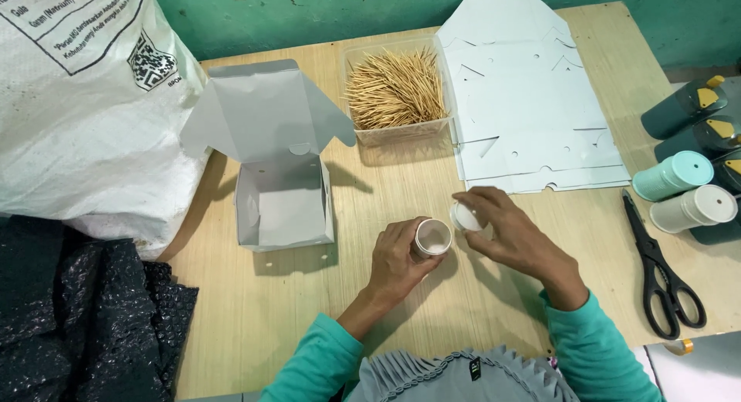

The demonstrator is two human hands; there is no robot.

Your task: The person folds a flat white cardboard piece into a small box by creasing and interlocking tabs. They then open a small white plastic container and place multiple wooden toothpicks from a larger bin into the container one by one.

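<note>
My left hand (397,261) grips a small open cylindrical container (431,238), its mouth facing up and toward me. Just to its right, my right hand (505,234) pinches the round white lid (465,216), held apart from the container. Both hands hover over the wooden table (309,309) near its middle. An open white cardboard box (282,194) with its flap raised stands to the left of my hands. A clear plastic tub full of toothpicks (396,87) sits beyond them.
A stack of flat white box blanks (532,101) lies at the back right. Black scissors (665,272) and several capped cylindrical containers (683,174) are at the right edge. A large white woven sack (77,116) and black plastic (77,317) fill the left side.
</note>
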